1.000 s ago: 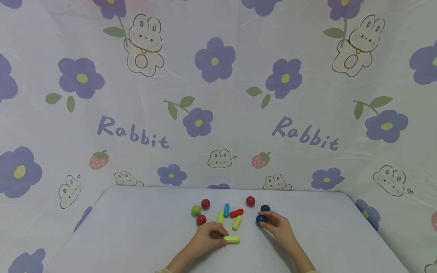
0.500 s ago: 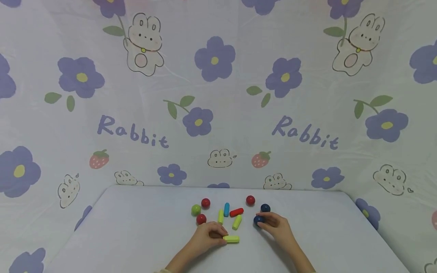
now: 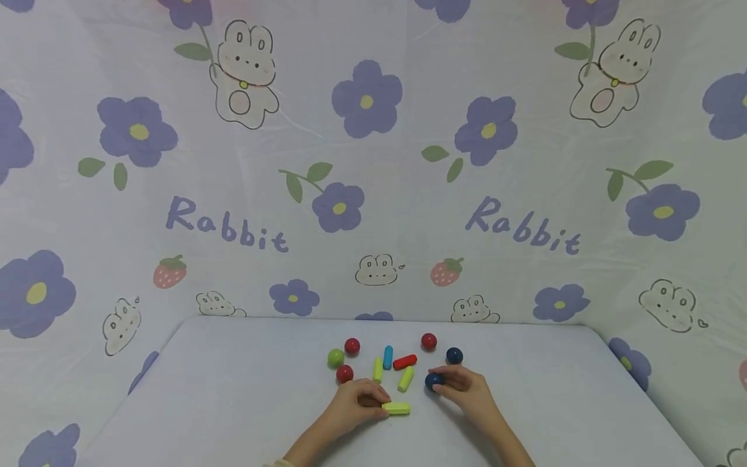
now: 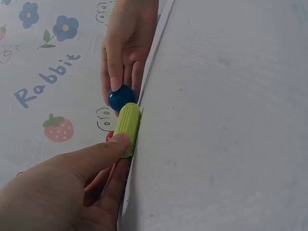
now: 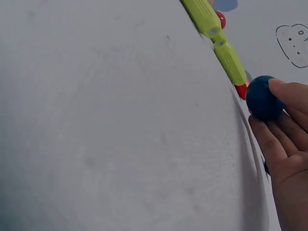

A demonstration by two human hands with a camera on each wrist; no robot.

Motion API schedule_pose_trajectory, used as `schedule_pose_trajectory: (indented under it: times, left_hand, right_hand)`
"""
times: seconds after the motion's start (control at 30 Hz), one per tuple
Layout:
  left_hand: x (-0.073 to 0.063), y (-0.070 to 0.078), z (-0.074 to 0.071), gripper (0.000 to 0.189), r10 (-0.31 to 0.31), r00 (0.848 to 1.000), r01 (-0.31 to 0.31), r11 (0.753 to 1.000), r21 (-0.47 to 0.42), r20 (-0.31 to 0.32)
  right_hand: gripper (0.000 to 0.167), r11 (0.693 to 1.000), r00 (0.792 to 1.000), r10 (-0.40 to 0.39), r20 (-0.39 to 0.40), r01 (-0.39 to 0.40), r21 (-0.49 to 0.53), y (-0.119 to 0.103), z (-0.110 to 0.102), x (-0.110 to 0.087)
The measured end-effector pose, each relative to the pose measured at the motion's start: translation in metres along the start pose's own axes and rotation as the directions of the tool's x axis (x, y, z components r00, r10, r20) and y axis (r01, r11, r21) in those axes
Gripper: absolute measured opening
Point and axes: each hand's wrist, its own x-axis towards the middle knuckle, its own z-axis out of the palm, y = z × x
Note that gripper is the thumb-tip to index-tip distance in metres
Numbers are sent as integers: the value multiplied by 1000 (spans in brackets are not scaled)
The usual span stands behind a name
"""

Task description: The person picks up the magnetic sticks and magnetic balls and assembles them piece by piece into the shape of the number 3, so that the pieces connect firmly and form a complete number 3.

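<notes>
At the near middle of the table, my left hand [image 3: 355, 407] pinches one end of a yellow-green ridged stick [image 3: 398, 408], whose other end points right. In the left wrist view the thumb lies on the grooved face of this stick [image 4: 127, 126]. My right hand [image 3: 474, 395] holds a dark blue ball [image 3: 433, 381] between thumb and fingertips. The right wrist view shows the ball [image 5: 264, 98] with the thumb on its upper side and the fingers beneath. Between the hands and slightly farther back lie two more yellow-green sticks, one upright in view [image 3: 377, 370], one slanted [image 3: 405, 379].
A light blue stick [image 3: 388, 357] and a red stick [image 3: 405, 362] lie behind. To the left sit a green ball [image 3: 335, 358] and two red balls, one nearer [image 3: 345, 373]. Another red ball [image 3: 428, 341] and a second dark blue ball [image 3: 454, 355] are at the back right.
My right hand has moved left and slightly nearer with the dark blue ball, away from the second blue ball. My left hand keeps its hold on the yellow-green stick in the same place.
</notes>
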Motion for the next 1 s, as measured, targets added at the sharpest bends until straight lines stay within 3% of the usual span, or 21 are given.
schedule_pose_trajectory:
  times: [0.17, 0.43, 0.63, 0.9, 1.0]
  left_hand:
    - [4, -11, 0, 17, -22, 1000, 22, 1000, -5, 8]
    - [5, -14, 1, 19, -25, 1000, 26, 999, -26, 4]
    - [7, -17, 0, 17, -45, 999, 45, 999, -15, 15]
    - [8, -15, -4, 17, -35, 999, 35, 999, -27, 25]
    - [6, -7, -6, 17, -24, 999, 25, 999, -30, 23]
  right_hand:
    - [38, 1000, 999, 13, 33, -13, 0, 1, 2, -1]
    - [36, 1000, 994, 22, 107, -20, -22, 6, 6, -3]
    - [35, 1000, 987, 3, 163, -6, 19, 6, 8, -8]
    - [37, 996, 972, -9, 236, -11, 83, 3, 10, -12]
    - [37, 995, 966, -10, 259, -17, 102, -8, 10, -16]
